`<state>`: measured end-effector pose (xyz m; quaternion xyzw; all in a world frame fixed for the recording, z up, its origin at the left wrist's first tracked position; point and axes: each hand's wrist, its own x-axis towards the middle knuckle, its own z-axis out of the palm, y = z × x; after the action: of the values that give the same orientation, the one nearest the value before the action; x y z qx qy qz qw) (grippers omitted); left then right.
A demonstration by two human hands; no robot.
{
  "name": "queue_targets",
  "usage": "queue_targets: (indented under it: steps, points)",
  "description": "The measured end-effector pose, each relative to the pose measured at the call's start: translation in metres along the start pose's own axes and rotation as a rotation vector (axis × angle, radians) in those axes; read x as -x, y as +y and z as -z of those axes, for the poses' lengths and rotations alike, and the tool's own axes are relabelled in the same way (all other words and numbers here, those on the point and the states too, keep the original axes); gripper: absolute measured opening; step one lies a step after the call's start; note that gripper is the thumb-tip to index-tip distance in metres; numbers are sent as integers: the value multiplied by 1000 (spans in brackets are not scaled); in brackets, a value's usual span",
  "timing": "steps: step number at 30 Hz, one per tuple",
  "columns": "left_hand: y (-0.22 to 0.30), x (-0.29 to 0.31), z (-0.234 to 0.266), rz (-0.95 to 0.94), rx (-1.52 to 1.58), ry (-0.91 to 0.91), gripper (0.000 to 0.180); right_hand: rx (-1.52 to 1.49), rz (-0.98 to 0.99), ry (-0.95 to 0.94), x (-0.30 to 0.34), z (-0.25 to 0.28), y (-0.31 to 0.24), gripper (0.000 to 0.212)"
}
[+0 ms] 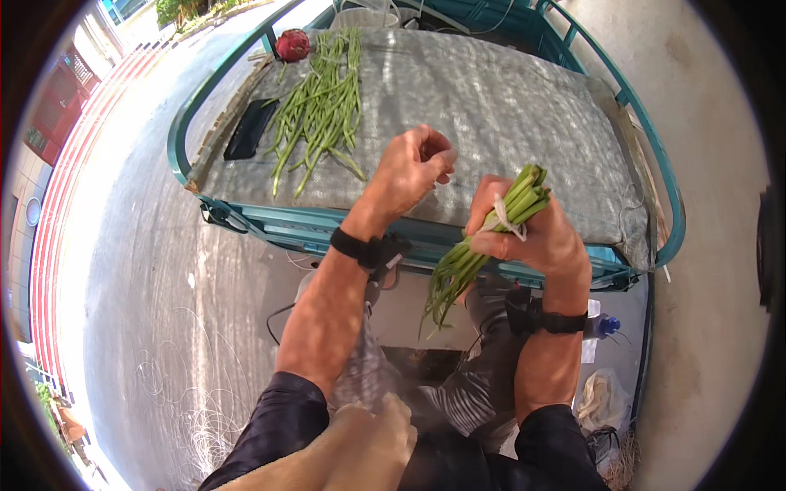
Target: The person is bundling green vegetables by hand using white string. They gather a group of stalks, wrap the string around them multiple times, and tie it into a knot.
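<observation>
My right hand grips a bundle of long green beans just above my lap. Its thick ends point up and away, and the thin ends fan out below. A white tie circles the bundle near my thumb. Left of it, my left hand hovers over the front edge of the cart bed, fingers curled with the thumb close to the fingertips; anything pinched there is too small to make out. Loose long green beans lie spread on the grey cloth, beyond and left of this hand.
A black phone and a red dragon fruit lie left of the loose beans. Teal rails border the cart bed. Down at right are a blue-capped bottle and a plastic bag. A tan shape blurs the lower edge.
</observation>
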<state>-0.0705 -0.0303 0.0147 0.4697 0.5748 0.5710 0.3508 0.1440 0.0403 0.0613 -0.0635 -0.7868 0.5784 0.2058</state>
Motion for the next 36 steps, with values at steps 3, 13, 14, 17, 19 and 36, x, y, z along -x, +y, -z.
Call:
queue_targets:
  steps: [3, 13, 14, 17, 19, 36]
  points:
    - [-3, -8, -2, -6, -30, -38, 31, 8, -130, 51, 0, 8, -13, 22]
    - [12, 2, -10, 30, 157, -176, 48, 132, -124, 168, 3, 11, -12, 20]
    - [9, 2, -11, 2, 206, -223, 52, 161, -74, 149, 2, 12, -11, 21]
    - [9, 4, -16, -43, 279, -366, 58, 177, -48, 155, 3, 11, -8, 21]
    - [11, 5, -24, -74, 305, -469, 59, 169, -91, 214, 4, 14, -11, 22]
    - [9, 22, -56, -116, -12, -567, 46, 68, -182, 494, 5, 15, -6, 24]
